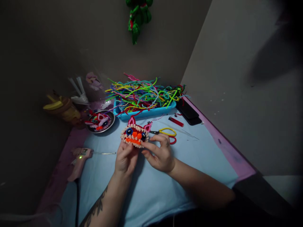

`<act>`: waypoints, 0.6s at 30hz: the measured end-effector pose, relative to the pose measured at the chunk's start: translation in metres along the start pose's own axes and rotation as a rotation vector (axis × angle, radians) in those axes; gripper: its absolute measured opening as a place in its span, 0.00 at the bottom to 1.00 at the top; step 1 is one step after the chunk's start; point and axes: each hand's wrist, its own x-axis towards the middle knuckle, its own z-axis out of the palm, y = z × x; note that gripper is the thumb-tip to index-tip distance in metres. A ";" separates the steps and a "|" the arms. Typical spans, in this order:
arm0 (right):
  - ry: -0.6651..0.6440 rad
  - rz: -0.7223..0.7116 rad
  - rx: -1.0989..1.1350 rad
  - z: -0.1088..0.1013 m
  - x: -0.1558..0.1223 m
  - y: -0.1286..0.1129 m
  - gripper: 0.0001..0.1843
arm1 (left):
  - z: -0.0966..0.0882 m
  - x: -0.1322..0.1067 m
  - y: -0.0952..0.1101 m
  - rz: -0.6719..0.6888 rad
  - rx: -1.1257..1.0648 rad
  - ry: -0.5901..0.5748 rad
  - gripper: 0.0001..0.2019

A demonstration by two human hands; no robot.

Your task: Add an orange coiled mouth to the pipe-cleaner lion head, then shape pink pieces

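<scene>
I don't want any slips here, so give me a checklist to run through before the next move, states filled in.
1. Fuzzy animal face supported: ok, the left hand holds it from below.
2. Right hand at the face: ok, a fingertip is at the end of the orange mouth; how firmly it presses, cannot tell.
3. Glue gun lit: ok, its green light is on; whether it is hot, cannot tell.
4. Scissors shut: cannot tell, the blades are partly hidden.
5. Lighter out of the way: ok, it lies beyond the scissors.
6. Fuzzy stems contained in the blue tray: not ok, many stick out over its rim.
</scene>
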 end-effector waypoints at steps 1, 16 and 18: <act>-0.015 -0.011 -0.006 0.000 0.000 0.000 0.11 | 0.000 0.000 -0.001 -0.008 0.000 0.004 0.23; -0.026 0.028 0.065 0.000 -0.003 -0.001 0.18 | -0.005 0.004 0.004 0.052 -0.077 -0.035 0.26; -0.014 0.118 0.113 0.001 -0.003 0.000 0.17 | -0.009 0.007 0.009 0.064 -0.167 -0.050 0.24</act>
